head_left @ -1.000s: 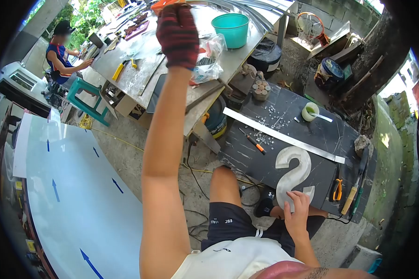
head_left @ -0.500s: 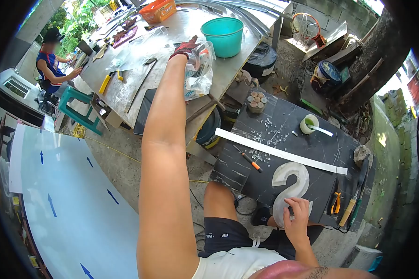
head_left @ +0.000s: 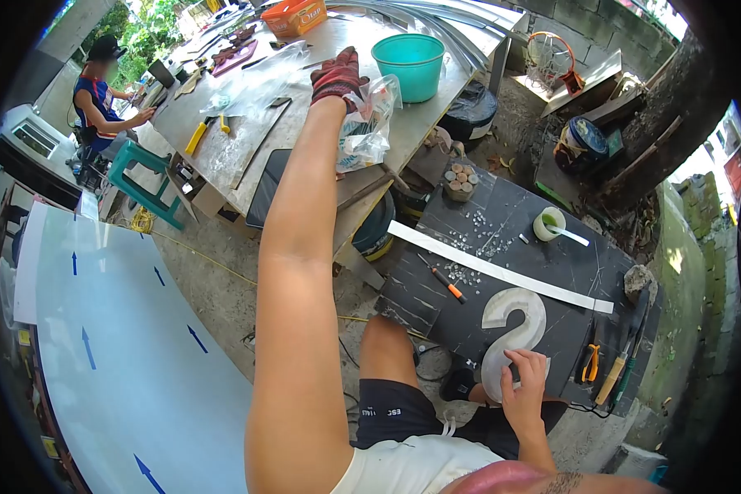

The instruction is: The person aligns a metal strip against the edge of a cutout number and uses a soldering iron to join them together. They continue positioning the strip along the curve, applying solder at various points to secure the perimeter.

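Note:
My left hand, in a red and black work glove, reaches far out over the long metal table and grips the top of a clear plastic bag lying there. My bare right hand rests on the lower end of a silver metal figure 2, fingers curled over its edge. The figure lies flat on a dark work board in front of my knees.
On the board lie a long metal strip, an orange-handled screwdriver, scattered small metal bits, a cup of green liquid and pliers. A teal bucket stands on the table. Another person sits at far left. A white sheet covers the floor.
My left hand came down from the raised position onto the plastic bag on the table and took hold of it. My right hand stayed on the metal 2.

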{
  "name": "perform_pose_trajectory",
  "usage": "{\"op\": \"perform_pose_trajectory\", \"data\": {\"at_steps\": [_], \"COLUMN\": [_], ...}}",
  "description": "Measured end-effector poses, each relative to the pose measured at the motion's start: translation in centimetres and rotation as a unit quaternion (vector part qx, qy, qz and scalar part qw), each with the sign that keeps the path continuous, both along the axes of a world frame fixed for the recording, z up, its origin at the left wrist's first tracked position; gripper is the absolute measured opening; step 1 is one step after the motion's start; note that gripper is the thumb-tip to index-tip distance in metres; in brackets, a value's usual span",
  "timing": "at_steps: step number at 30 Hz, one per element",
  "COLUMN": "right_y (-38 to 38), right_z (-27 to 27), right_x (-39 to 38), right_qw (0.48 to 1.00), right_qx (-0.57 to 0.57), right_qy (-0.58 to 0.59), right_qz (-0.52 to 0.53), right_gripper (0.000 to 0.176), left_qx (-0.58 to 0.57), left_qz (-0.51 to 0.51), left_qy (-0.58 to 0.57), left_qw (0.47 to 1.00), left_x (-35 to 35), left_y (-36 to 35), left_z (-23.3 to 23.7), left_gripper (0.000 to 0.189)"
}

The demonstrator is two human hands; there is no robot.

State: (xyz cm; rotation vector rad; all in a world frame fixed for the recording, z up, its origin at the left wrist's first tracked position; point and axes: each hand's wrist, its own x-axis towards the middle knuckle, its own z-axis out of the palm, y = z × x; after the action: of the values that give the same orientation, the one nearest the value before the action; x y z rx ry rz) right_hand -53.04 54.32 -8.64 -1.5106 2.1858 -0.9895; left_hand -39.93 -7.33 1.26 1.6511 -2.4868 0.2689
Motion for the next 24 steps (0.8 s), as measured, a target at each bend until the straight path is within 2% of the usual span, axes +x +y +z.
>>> {"op": "perform_pose_trajectory", "data": {"at_steps": [2,4,5,8,12,13,16,18,19,20,22,23,24], "right_y": [0.4,0.5,0.6,1.0,2.1,2.5,3.7,4.3,4.5,4.9,5.5,5.7,6.1], "right_z": [-0.2,0.2,0.4,0.7,1.4,1.6,2.1,2.6,2.8,3.1,3.7,4.0,4.2], "right_x": [0.0,0.3,0.5,0.9,1.5,1.7,2.2,2.5,2.7,2.9,3.3,3.6,3.8], "right_qw": [1.000,1.000,1.000,0.999,0.998,0.998,0.997,0.996,0.995,0.995,0.993,0.991,0.990], "right_qx": [-0.010,-0.013,-0.013,-0.038,-0.058,-0.061,-0.073,-0.085,-0.092,-0.098,-0.115,-0.129,-0.136], "right_qy": [0.007,-0.001,-0.008,-0.004,0.006,0.002,0.004,0.011,0.011,0.010,0.015,0.019,0.021], "right_qz": [0.008,0.009,0.008,0.020,0.020,0.020,0.019,0.021,0.026,0.030,0.036,0.043,0.044], "right_gripper": [0.032,0.031,0.030,0.030,0.030,0.029,0.029,0.029,0.029,0.029,0.029,0.029,0.029], "left_qx": [-0.130,-0.225,-0.270,-0.375,-0.408,-0.438,-0.386,-0.419,-0.368,-0.371,-0.336,-0.448,-0.404], "left_qz": [-0.032,-0.043,-0.092,-0.254,-0.273,-0.296,-0.312,-0.304,-0.325,-0.327,-0.257,-0.249,-0.224], "left_qy": [0.059,0.063,0.108,0.285,0.374,0.341,0.401,0.397,0.469,0.468,0.495,0.411,0.480], "left_qw": [0.989,0.971,0.952,0.845,0.787,0.778,0.770,0.758,0.734,0.732,0.759,0.754,0.746], "left_x": [1.1,2.8,4.0,6.4,8.8,10.0,12.1,13.1,12.4,12.3,12.4,12.1,11.4], "left_y": [0.1,2.6,2.6,4.4,10.2,11.1,15.4,17.7,19.9,20.3,20.3,20.8,21.4], "left_z": [0.3,3.6,4.8,9.5,16.7,18.7,22.7,24.9,25.5,25.6,24.9,24.3,23.6], "left_gripper": [0.079,0.077,0.076,0.067,0.056,0.049,0.042,0.031,0.034,0.034,0.048,0.050,0.045]}}
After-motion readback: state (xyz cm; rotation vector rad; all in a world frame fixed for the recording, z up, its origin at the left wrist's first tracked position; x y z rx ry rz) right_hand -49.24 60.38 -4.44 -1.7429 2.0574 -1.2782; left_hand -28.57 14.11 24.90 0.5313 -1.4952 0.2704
